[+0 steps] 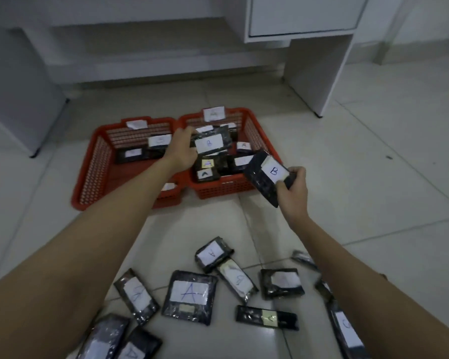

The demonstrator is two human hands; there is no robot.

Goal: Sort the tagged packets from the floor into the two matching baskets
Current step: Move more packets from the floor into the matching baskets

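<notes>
I hold a B packet (267, 174) at three o'clock, right hand (292, 189) fingers pinching its edge; left hand (183, 149) grips another B packet (210, 144). Light, slick wrap, I judge.

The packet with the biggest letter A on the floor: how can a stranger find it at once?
Start at the two red baskets, then look down at the loose floor pile. The packet lies flat at its middle; its wide white tag carries a large blue A, larger than any neighbour's letter.
</notes>
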